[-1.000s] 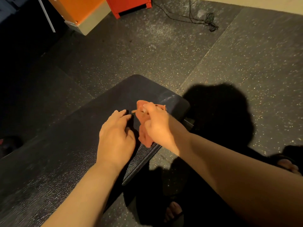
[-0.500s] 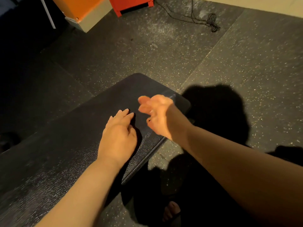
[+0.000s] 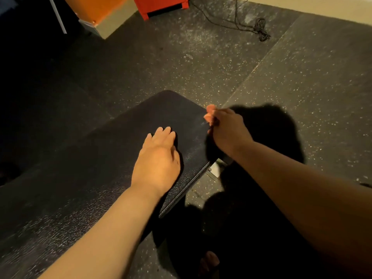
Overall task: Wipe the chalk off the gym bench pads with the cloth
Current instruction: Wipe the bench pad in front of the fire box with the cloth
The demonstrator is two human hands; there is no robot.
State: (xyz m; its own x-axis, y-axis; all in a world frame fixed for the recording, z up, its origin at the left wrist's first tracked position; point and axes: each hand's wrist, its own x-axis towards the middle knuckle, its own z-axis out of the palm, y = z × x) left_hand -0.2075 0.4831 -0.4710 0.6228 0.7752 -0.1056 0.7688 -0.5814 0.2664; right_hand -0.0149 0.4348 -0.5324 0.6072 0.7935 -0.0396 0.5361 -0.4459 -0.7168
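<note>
The black textured bench pad (image 3: pixel 96 174) runs from lower left to the centre of the head view. My left hand (image 3: pixel 159 158) lies flat on it with straight fingers, near its right edge. My right hand (image 3: pixel 227 131) is curled at the pad's far right corner. A small bunch of the orange cloth (image 3: pixel 209 115) peeks out between its fingers; the rest of the cloth is hidden in the hand. Faint pale specks show on the pad's near part.
Speckled rubber floor tiles (image 3: pixel 302 87) surround the bench. A red box (image 3: pixel 161 5) and an orange box (image 3: pixel 96 11) stand at the back, with a tangled black cable (image 3: pixel 259 31) to their right. A metal frame part (image 3: pixel 215 170) shows under the pad edge. A bare foot (image 3: pixel 209 262) is below.
My right hand has bunched the hanging cloth into its fingers and moved right, from over the pad to its far right corner. My left hand stays flat on the pad.
</note>
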